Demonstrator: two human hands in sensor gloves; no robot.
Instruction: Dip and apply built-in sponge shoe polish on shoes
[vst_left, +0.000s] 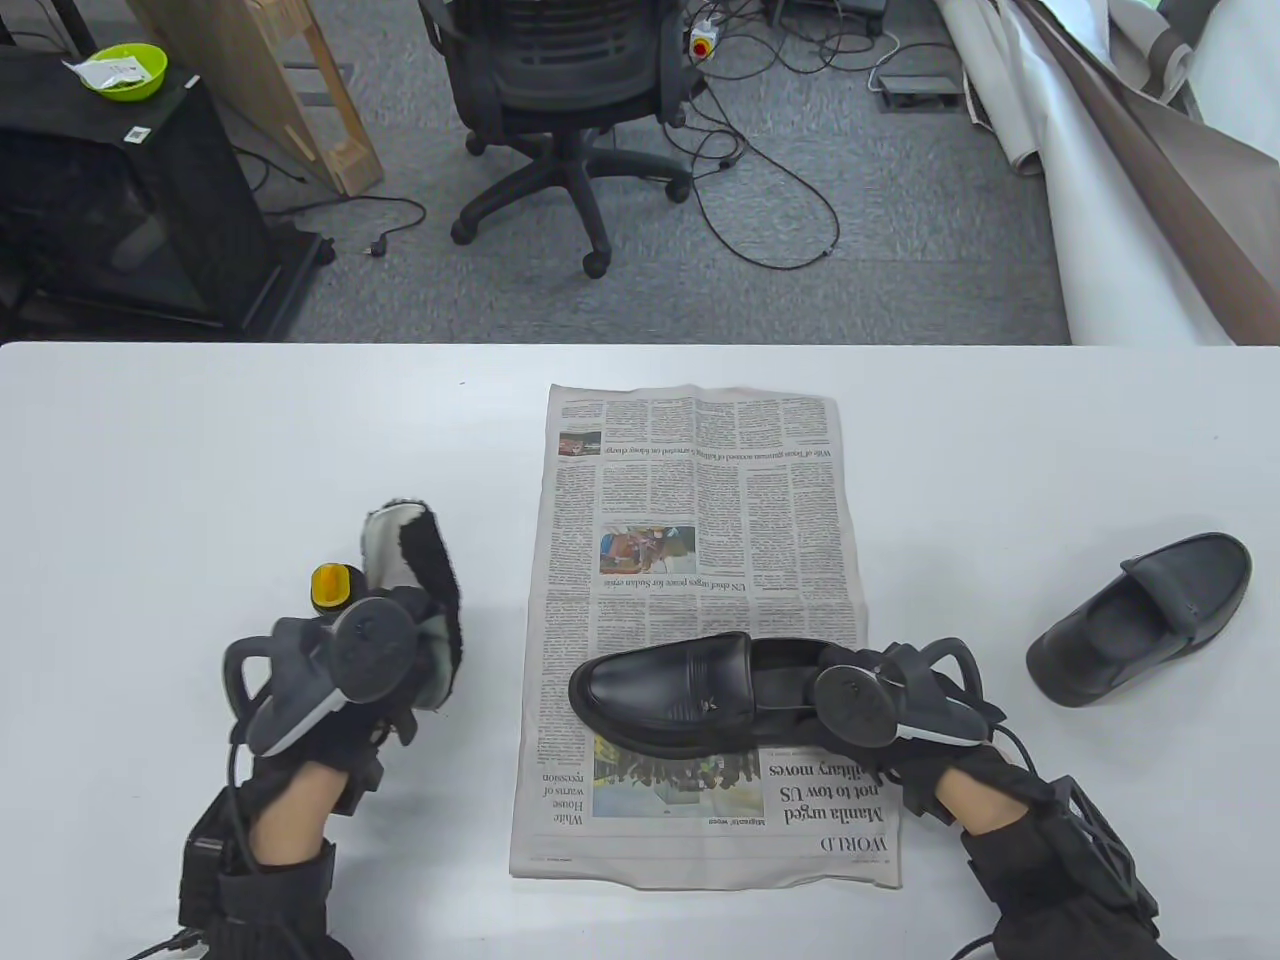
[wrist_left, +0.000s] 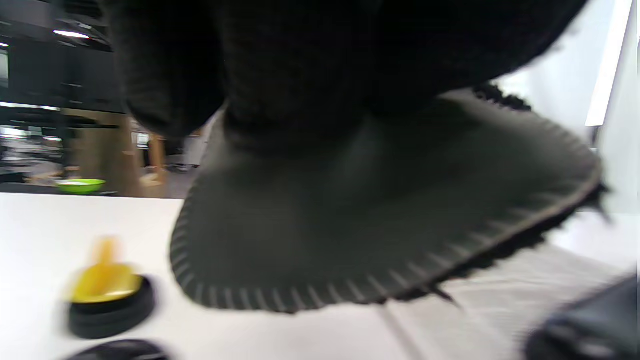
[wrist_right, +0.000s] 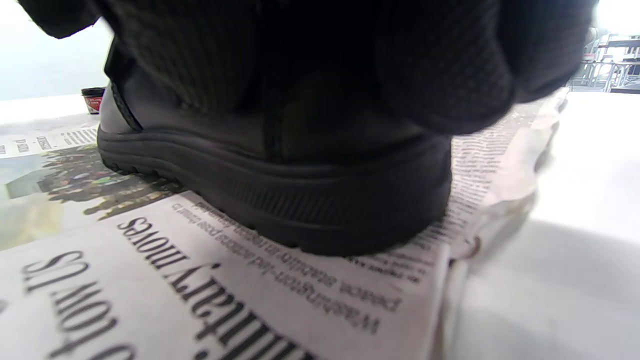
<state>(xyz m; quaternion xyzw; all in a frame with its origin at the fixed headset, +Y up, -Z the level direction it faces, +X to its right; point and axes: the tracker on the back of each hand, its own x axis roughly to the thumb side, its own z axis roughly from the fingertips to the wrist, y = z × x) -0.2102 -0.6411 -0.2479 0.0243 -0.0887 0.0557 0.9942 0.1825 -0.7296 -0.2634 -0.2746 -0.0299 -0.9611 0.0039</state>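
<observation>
Gripping the heel end of a black shoe (vst_left: 665, 700), the right hand (vst_left: 900, 720) has its fingers (wrist_right: 310, 55) curled over the back of it; the shoe lies on a spread newspaper (vst_left: 700, 520) with its toe toward the person's left, sole flat on the print as the right wrist view shows. A second shoe (vst_left: 1145, 615), of the same kind, sits on the white bench (vst_left: 200, 450) well off to the right, apart from the paper. The left hand (vst_left: 330, 670) holds a polishing mitt (vst_left: 420, 590), pale on one face and black and fuzzy on the other, its stitched edge seen close in the left wrist view; the fingers (wrist_left: 280, 75) are closed on the mitt's upper part. Just beside the mitt, on the bench, stands the yellow-topped polish applicator (vst_left: 330, 588) in its black base, blurred in the left wrist view. Beyond the bench stand an office chair (vst_left: 560, 90) and a green bowl (vst_left: 125, 70) on a black cabinet
</observation>
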